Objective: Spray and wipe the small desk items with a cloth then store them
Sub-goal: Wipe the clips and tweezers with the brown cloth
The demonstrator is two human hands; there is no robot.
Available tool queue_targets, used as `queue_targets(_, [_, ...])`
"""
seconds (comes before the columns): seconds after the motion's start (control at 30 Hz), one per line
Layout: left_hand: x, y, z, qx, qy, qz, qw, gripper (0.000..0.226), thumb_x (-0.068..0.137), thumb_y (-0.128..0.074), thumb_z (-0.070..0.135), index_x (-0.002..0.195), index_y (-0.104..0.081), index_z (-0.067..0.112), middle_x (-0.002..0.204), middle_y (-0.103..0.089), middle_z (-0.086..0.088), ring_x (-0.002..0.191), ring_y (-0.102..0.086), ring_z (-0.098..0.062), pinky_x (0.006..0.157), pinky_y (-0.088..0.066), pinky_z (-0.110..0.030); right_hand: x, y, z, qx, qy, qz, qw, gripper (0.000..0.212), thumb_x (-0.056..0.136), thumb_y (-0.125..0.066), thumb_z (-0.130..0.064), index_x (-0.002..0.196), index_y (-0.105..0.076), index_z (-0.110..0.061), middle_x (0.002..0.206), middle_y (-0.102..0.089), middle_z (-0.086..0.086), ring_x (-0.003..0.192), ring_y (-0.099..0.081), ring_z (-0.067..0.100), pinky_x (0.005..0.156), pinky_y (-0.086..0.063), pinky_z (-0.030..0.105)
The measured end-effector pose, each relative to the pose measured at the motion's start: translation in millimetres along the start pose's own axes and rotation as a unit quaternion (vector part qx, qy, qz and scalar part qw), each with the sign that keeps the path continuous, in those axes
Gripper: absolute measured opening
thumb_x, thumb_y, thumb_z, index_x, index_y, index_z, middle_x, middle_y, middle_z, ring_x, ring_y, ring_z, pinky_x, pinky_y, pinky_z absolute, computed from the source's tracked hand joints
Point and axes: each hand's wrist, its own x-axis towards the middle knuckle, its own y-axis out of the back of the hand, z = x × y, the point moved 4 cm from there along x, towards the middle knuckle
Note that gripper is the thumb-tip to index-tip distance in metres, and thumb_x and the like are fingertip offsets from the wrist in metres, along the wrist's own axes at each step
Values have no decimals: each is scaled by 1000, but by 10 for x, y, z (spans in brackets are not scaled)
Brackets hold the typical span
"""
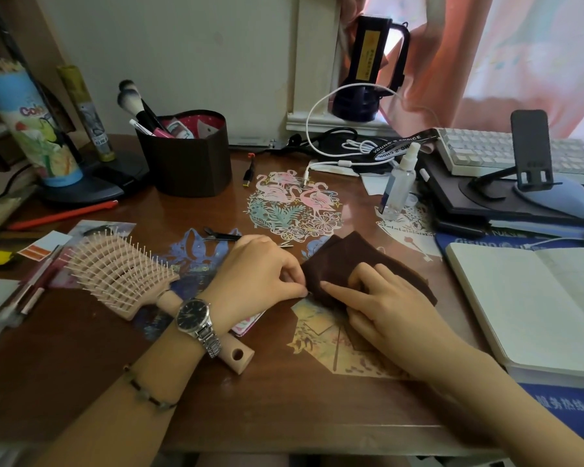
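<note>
A dark brown cloth [348, 261] lies folded on the wooden desk [81, 348] in the middle. My right hand [381, 305] presses on the cloth's near edge with the fingers bent over it. My left hand [260, 274], with a watch on the wrist, pinches something small and thin at the cloth's left edge; I cannot make out what it is. A clear spray bottle [398, 180] with a white nozzle stands upright behind the cloth. Small scissors [221, 235] lie just beyond my left hand. A pink hairbrush [122, 274] lies to the left, its handle under my left wrist.
A brown holder [189, 163] with makeup brushes stands at the back. A coloured-pencil tube [31, 126] stands far left, a red pen [64, 215] lies near it. An open notebook [536, 305] lies on the right, with a keyboard [506, 153], phone stand [530, 153] and cables [344, 146] behind.
</note>
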Motion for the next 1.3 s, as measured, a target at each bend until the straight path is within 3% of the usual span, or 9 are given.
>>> queue_targets(0.17, [-21, 0, 50, -30, -4, -7, 1000, 11, 76, -70, 43, 79, -75, 34, 70, -68, 17, 82, -50, 1, 85, -23, -20, -100, 20, 100, 34, -19, -1, 999, 47, 88, -34, -32, 130, -55, -33, 89, -45, -9, 74, -45, 8, 57, -33, 18])
queue_targets(0.37, [3, -39, 74, -30, 3, -4, 1000, 19, 70, -71, 54, 77, -74, 36, 69, -67, 19, 81, -50, 0, 93, -29, -25, -106, 40, 156, 112, -38, 21, 993, 43, 93, -44, -26, 135, -49, -34, 95, -46, -8, 82, -45, 5, 61, -46, 25])
queue_targets(0.5, [-13, -32, 114, -24, -11, -20, 999, 18, 71, -71, 52, 74, -73, 35, 67, -66, 19, 81, -53, 2, 104, -18, -22, -112, 79, 160, 125, -48, 38, 990, 42, 94, -49, -19, 134, -50, -32, 96, -49, -7, 84, -47, 8, 69, -47, 27])
queue_targets(0.6, [-35, 40, 124, -12, -18, -28, 999, 17, 72, -71, 51, 72, -73, 34, 68, -66, 17, 84, -53, 3, 108, -8, -18, -133, 97, 165, 123, -47, 52, 990, 42, 91, -44, -23, 131, -55, -30, 94, -50, -7, 85, -49, 13, 71, -48, 30])
queue_targets(0.87, [-120, 414, -61, 40, -1, -32, 999, 15, 72, -73, 44, 60, -64, 42, 67, -64, 19, 86, -54, 2, 109, -12, -22, -126, 42, 175, 126, -44, 58, 989, 44, 91, -31, -33, 129, -56, -31, 92, -49, -9, 82, -48, 11, 68, -49, 32])
queue_targets(0.93, [-136, 430, -110, 32, 7, -34, 999, 16, 72, -73, 45, 59, -63, 43, 65, -62, 19, 83, -53, 3, 106, -19, -22, -125, 39, 176, 128, -45, 63, 989, 45, 91, -31, -34, 128, -56, -31, 92, -49, -10, 81, -49, 11, 68, -49, 33])
queue_targets(1.0, [-147, 452, -135, 1, 27, -29, 999, 17, 71, -75, 43, 58, -65, 42, 68, -63, 17, 84, -53, 0, 88, -35, -19, -128, 40, 179, 126, -45, 63, 989, 45, 91, -31, -35, 128, -56, -31, 92, -49, -10, 82, -49, 11, 68, -49, 32])
queue_targets(1.1, [-121, 532, -185, -47, 70, -19, 996, 8, 72, -77, 34, 66, -74, 31, 71, -66, 14, 85, -58, 0, 67, -43, -14, -132, 41, 180, 122, -42, 62, 990, 44, 91, -31, -34, 128, -56, -32, 92, -48, -11, 81, -49, 10, 67, -49, 31])
queue_targets(1.3, [39, 624, -480, -116, 163, -9, 980, 9, 73, -77, 35, 71, -76, 26, 74, -72, 14, 76, -65, 0, 64, -46, -15, -130, 43, 166, 104, -44, 60, 992, 43, 91, -32, -34, 126, -56, -34, 90, -47, -13, 78, -46, 8, 65, -47, 28])
